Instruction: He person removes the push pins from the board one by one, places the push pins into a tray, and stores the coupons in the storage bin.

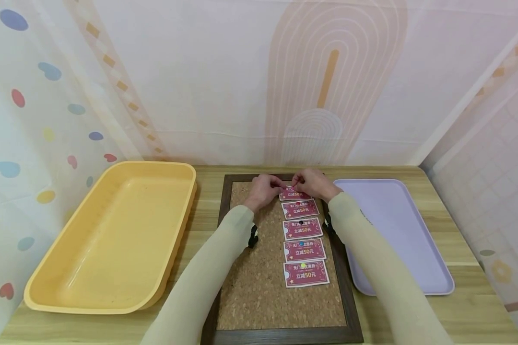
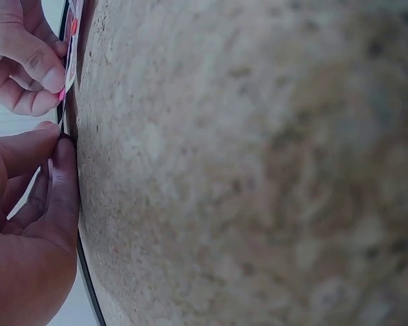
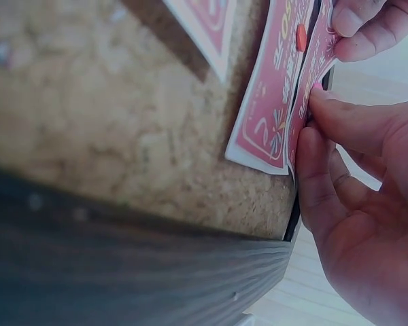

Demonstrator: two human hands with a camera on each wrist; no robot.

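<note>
At the top of a framed cork board [image 1: 259, 302], my left hand [image 1: 263, 189] pinches the left edge of a red coupon [image 1: 296, 195] between thumb and finger. From the other side my right hand [image 1: 314, 183] pinches a pink push pin [image 3: 317, 86] against the face of that coupon. Below it, more red coupons run down the board in a column. They carry a red pin [image 3: 301, 38], a black pin [image 1: 301, 222], a blue pin [image 1: 301, 244] and a yellow pin [image 1: 303, 265] near their top edges.
A deep yellow tray [image 1: 112, 239] stands on the wooden table [image 1: 205, 201] left of the board. To the right lies a shallow lilac tray [image 1: 397, 230], partly under my right forearm. A patterned curtain [image 1: 216, 86] hangs behind the table.
</note>
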